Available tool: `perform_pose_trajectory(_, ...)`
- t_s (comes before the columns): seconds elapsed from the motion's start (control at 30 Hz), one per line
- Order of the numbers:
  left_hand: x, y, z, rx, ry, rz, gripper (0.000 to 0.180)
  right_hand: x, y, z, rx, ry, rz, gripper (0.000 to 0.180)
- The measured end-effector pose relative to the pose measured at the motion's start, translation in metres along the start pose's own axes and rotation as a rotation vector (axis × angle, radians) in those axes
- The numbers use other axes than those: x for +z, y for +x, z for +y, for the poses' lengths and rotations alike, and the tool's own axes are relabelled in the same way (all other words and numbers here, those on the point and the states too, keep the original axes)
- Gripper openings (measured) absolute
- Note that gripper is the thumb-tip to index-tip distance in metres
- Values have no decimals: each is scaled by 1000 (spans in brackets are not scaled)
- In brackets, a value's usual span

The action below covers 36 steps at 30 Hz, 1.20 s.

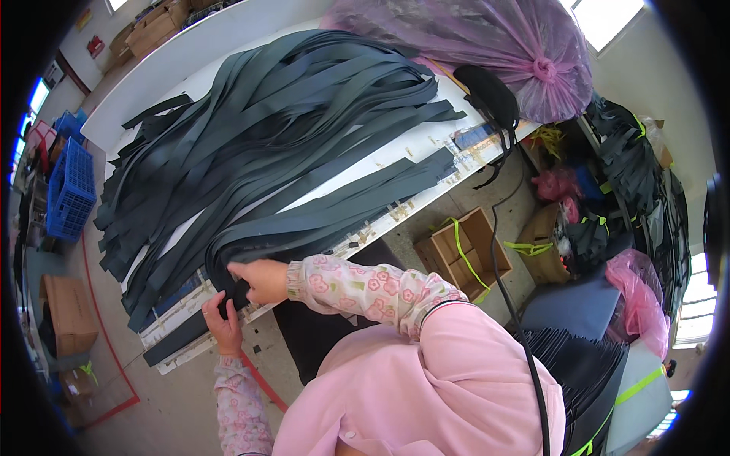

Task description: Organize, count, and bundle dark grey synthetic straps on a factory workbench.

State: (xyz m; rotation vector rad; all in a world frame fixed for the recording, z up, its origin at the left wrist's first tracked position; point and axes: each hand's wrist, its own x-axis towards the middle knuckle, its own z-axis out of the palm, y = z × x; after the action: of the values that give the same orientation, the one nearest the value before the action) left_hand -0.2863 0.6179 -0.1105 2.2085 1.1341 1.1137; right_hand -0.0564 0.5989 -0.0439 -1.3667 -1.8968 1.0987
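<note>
At the near edge of a white table, my left hand (223, 322) has its fingers closed round a dark strip (181, 339) of flat, fabric-like material. Part of that strip lies along the table edge to the left. Just above and to the right, my right hand (263, 280) is bent over the same dark material, fingers curled, its grip partly hidden. Beyond both hands spreads a large heap of long dark grey-green strips (266, 99). A smaller bundle of strips (327, 207) runs along the front edge and curves round near my right hand.
The white table (365, 175) has a worn, taped front edge. A large pink plastic bag (487, 45) and a black pouch (487, 95) lie at its far right. Cardboard boxes (465, 254) stand on the floor. A black cable (525, 342) hangs by my right arm. Blue crates (71, 190) are left.
</note>
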Motion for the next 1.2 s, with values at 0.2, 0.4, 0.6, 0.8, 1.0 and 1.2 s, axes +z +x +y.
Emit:
perform_pose_trajectory(0.2, -7, 12, 5, 165, 224, -62, 20, 24, 19, 11, -139, 92, 267, 35)
perform_pose_trajectory(0.4, -3, 18, 18, 88, 151, -23, 24, 26, 12, 6, 85, 98, 159, 12)
perform_pose_trajectory(0.6, -10, 9, 14, 58, 156, -13, 31, 41, 15, -4, 73, 17, 118, 12)
perform_pose_trajectory(0.8, -8, 8, 13, 57, 154, -24, 31, 47, 17, 2, 115, 27, 170, 12)
perform_pose_trajectory(1.0, -8, 8, 13, 67, 166, -15, 32, 49, 18, -3, 93, -61, 195, 11)
perform_pose_trajectory(1.2, -5, 10, 16, 59, 147, -11, 33, 40, 15, 11, 74, 64, 123, 12)
